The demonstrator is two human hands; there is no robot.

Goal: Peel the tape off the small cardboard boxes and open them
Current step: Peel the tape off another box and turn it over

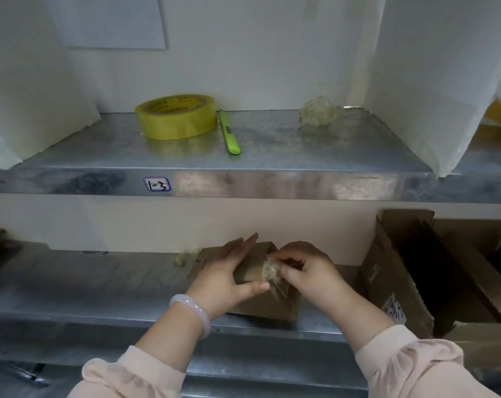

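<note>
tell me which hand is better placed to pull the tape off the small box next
Right. The right hand pinches the bunched clear tape at the top of the small cardboard box, so it can probably just pull. The left hand lies with straight fingers on the box, steadying it.

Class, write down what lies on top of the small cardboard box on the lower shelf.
The left hand rests flat on the small cardboard box; the right hand pinches a wad of clear tape over it. The hands cover its top seam.
</note>
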